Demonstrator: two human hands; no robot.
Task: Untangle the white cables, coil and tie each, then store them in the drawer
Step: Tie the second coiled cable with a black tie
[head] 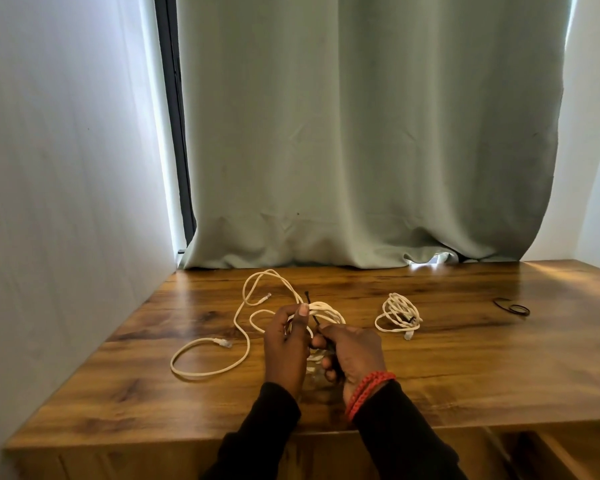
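Observation:
My left hand (286, 344) grips a bunch of coiled white cable (326, 311) over the middle of the wooden table (465, 368). A thin black tie (310, 308) crosses that bunch, and my right hand (352, 355) pinches its lower end. Loose loops of white cable (208, 365) trail left on the table, with two clear plug ends lying there. A second white cable (399, 313) lies coiled and bound to the right, apart from both hands.
Black ties or bands (511, 306) lie at the far right of the table. A grey curtain (361, 133) hangs along the back edge and a white wall stands at the left. An open drawer (551, 452) shows below the front edge at the right.

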